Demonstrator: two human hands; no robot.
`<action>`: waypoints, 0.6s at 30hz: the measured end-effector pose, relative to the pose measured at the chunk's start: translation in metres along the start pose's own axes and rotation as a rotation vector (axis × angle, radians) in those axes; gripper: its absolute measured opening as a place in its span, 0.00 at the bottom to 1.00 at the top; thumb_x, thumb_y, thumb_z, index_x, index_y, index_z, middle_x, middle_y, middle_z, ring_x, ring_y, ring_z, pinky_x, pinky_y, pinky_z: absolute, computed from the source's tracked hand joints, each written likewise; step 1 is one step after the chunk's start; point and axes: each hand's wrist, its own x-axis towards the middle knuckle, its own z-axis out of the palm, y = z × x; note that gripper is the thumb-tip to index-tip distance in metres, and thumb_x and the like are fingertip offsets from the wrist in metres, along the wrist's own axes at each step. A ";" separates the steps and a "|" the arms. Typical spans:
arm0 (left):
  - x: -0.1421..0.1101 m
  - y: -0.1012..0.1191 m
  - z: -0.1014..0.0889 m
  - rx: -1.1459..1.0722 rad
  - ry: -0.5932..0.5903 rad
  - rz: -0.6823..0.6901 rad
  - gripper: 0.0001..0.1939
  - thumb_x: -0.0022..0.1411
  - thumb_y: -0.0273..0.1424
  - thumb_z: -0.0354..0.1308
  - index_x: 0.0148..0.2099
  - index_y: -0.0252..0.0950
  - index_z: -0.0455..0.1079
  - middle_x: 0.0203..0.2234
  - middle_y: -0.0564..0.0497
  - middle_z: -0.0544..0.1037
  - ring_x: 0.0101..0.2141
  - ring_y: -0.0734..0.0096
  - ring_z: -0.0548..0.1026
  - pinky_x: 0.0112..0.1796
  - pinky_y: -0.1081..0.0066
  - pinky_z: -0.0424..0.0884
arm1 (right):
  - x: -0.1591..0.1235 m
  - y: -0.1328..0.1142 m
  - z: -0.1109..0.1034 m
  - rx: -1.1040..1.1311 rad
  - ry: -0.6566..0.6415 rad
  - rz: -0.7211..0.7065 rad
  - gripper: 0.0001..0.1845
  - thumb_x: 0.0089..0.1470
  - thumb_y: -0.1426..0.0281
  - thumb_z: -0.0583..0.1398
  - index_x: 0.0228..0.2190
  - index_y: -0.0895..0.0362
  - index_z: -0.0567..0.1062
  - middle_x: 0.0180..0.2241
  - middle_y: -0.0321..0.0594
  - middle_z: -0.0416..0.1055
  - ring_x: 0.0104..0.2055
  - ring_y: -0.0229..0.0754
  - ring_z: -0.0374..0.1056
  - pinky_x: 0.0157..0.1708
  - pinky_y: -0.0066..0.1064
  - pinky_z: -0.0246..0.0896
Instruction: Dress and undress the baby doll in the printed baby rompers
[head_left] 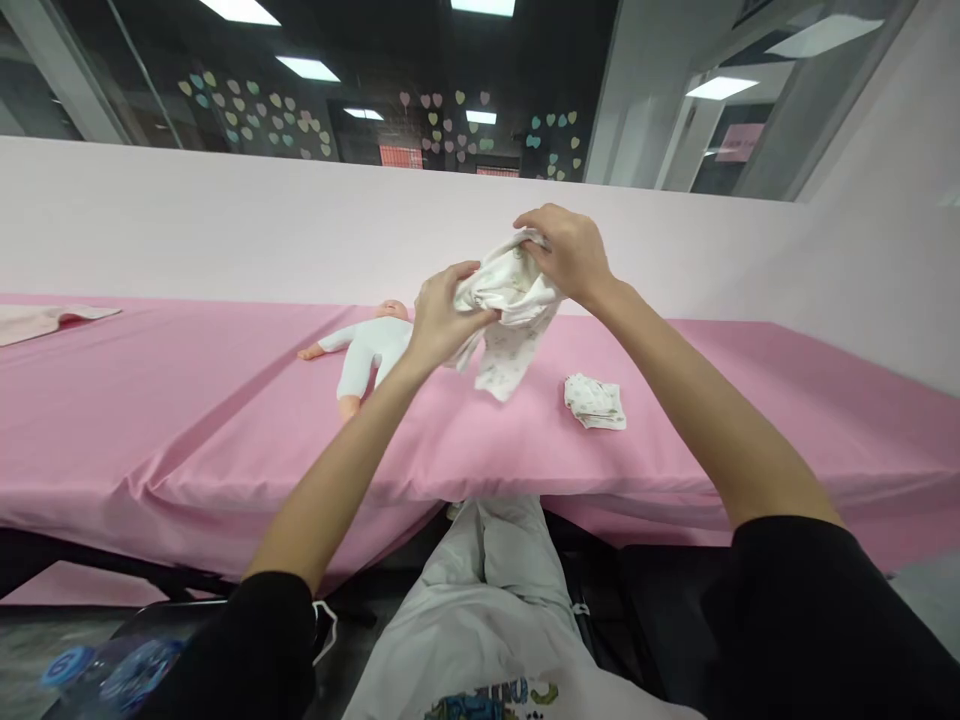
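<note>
Held up above the bed-like pink surface is a small white baby garment (517, 310) with a faint print, bunched at the top and hanging loose below. My left hand (448, 318) grips its left side, thumb in front. My right hand (568, 252) pinches its upper right edge. Behind my left hand lies a baby doll (375, 345) in a white outfit, on its back, partly hidden by my left wrist and hand. A folded white printed cloth (595, 401) rests below my right forearm, apart from both hands.
The table's pink cover (247, 400) has folds and hangs over the front edge. A pale pink cloth (45, 322) lies at the far left. Behind stands a white wall (225, 225) below dark glass. Plastic bottles (112, 675) are at lower left.
</note>
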 end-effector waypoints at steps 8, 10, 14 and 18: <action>0.056 -0.049 -0.024 0.097 -0.290 -0.035 0.15 0.51 0.36 0.56 0.38 0.31 0.76 0.27 0.50 0.76 0.33 0.67 0.71 0.38 0.70 0.64 | 0.000 0.012 0.021 0.081 -0.183 0.025 0.17 0.47 0.79 0.54 0.41 0.60 0.70 0.37 0.43 0.69 0.39 0.44 0.65 0.41 0.36 0.57; 0.059 -0.063 -0.031 0.105 -0.321 -0.080 0.16 0.51 0.34 0.56 0.39 0.31 0.77 0.26 0.51 0.77 0.33 0.67 0.71 0.37 0.70 0.64 | -0.004 0.017 0.027 0.175 -0.198 0.131 0.17 0.44 0.79 0.56 0.39 0.61 0.71 0.33 0.41 0.69 0.36 0.42 0.65 0.40 0.36 0.58; 0.059 -0.084 -0.035 0.220 -0.299 -0.154 0.14 0.51 0.33 0.55 0.38 0.34 0.77 0.26 0.50 0.77 0.35 0.62 0.71 0.41 0.65 0.64 | -0.007 0.017 0.041 0.404 -0.201 0.401 0.14 0.39 0.75 0.63 0.33 0.63 0.72 0.27 0.38 0.66 0.30 0.38 0.63 0.35 0.34 0.60; 0.052 -0.073 -0.028 0.309 -0.240 -0.139 0.13 0.48 0.30 0.58 0.38 0.33 0.75 0.31 0.46 0.75 0.42 0.55 0.69 0.48 0.54 0.59 | -0.004 0.000 0.050 0.613 -0.131 0.611 0.16 0.33 0.69 0.67 0.27 0.62 0.70 0.24 0.35 0.64 0.27 0.36 0.61 0.30 0.31 0.61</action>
